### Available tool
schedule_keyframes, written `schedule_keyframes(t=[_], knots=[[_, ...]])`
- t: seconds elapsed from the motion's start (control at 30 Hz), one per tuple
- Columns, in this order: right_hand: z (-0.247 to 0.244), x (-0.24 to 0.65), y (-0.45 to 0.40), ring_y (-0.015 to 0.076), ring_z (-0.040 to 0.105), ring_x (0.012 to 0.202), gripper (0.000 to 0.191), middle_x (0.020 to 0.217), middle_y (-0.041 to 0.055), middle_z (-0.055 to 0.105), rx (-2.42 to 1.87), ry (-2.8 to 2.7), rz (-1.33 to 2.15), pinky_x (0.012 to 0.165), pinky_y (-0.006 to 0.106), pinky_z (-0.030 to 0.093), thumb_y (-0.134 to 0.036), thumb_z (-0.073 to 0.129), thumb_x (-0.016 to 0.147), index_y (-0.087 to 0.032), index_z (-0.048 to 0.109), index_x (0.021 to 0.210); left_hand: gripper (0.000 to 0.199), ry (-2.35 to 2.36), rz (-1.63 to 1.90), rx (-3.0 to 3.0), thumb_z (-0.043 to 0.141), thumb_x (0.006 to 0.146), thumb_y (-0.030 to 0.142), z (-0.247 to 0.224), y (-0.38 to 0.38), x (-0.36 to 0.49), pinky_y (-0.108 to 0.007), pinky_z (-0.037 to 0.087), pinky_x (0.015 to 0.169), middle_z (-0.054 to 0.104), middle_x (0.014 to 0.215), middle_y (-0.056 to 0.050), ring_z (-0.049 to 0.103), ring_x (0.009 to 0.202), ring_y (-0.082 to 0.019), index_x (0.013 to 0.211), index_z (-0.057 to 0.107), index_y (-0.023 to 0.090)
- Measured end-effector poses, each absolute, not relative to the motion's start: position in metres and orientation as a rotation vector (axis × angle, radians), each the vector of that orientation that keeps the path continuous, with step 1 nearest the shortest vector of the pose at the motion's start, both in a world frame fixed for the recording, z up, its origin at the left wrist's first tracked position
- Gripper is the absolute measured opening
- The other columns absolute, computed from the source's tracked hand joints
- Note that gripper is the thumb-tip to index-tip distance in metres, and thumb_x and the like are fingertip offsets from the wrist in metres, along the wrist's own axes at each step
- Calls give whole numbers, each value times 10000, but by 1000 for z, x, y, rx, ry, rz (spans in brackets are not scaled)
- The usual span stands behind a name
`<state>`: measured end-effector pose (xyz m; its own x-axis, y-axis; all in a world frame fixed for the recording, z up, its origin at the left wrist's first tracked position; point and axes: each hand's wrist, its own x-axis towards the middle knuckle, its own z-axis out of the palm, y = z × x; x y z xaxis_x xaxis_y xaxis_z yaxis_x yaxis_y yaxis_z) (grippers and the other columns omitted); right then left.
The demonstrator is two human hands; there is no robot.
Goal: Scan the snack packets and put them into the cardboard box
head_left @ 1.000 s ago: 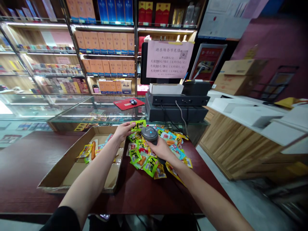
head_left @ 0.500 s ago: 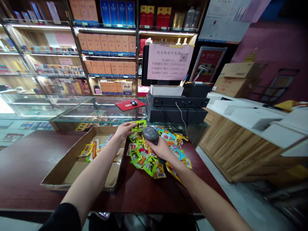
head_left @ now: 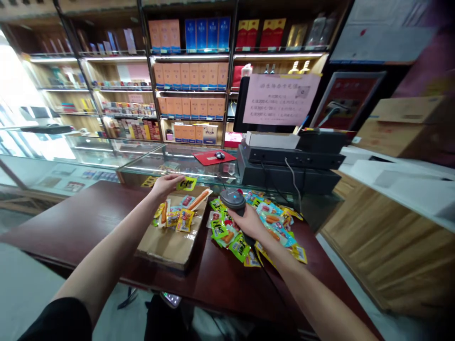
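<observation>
Pinched in my left hand (head_left: 166, 184) is a green snack packet (head_left: 187, 183), held above the far side of a shallow cardboard box (head_left: 167, 246). Inside the box lie several packets, among them a long sausage packet (head_left: 199, 199) and a yellow packet (head_left: 185, 220). My right hand (head_left: 250, 221) is wrapped around the handle of a dark barcode scanner (head_left: 232, 199), whose head shows a small blue light. Under and around the scanner spreads a pile of snack packets (head_left: 277, 220) in green, blue and yellow, lying on the dark red table (head_left: 103, 213).
Behind the table runs a glass display counter (head_left: 170, 161), with a mouse (head_left: 219, 155) on a red mat (head_left: 204, 158). A monitor bearing a pink paper sign (head_left: 280, 99) stands above a black cash drawer (head_left: 287, 175). Wooden cabinets (head_left: 373, 237) are at the right; a phone (head_left: 171, 299) is below the table edge.
My left hand has carried the green packet leftward, from beside the scanner to over the box. The camera view has turned left. My right hand still holds the scanner above the pile.
</observation>
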<state>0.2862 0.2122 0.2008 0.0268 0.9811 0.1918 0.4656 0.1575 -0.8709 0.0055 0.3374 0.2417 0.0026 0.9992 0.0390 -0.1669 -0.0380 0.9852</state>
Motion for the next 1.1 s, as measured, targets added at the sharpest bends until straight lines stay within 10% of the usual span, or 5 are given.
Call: schedule_keyframes(t=[0.33, 0.8, 1.1], knots=[[196, 263, 222, 143, 537, 367, 304, 515, 7, 607, -1386, -1651, 811, 376, 246, 419, -479, 566, 787, -178, 597, 821, 386, 1130, 1393, 1051, 852, 502, 324, 232, 329, -38, -203, 538, 613, 654, 662, -46, 641, 632, -115, 782, 695, 110], [208, 336, 196, 184, 612, 504, 274, 589, 36, 658, -1569, -1547, 469, 514, 279, 459, -427, 610, 758, -167, 639, 839, 399, 884, 1024, 1241, 810, 546, 400, 216, 338, 136, -277, 527, 667, 658, 714, -48, 621, 664, -129, 783, 670, 112], [198, 363, 192, 148, 564, 393, 242, 523, 6, 620, -1671, -1435, 588, 428, 252, 448, -412, 575, 788, -174, 577, 832, 237, 1136, 827, 1425, 695, 662, 156, 156, 346, 194, -206, 469, 601, 644, 649, -21, 576, 587, -102, 897, 675, 126]])
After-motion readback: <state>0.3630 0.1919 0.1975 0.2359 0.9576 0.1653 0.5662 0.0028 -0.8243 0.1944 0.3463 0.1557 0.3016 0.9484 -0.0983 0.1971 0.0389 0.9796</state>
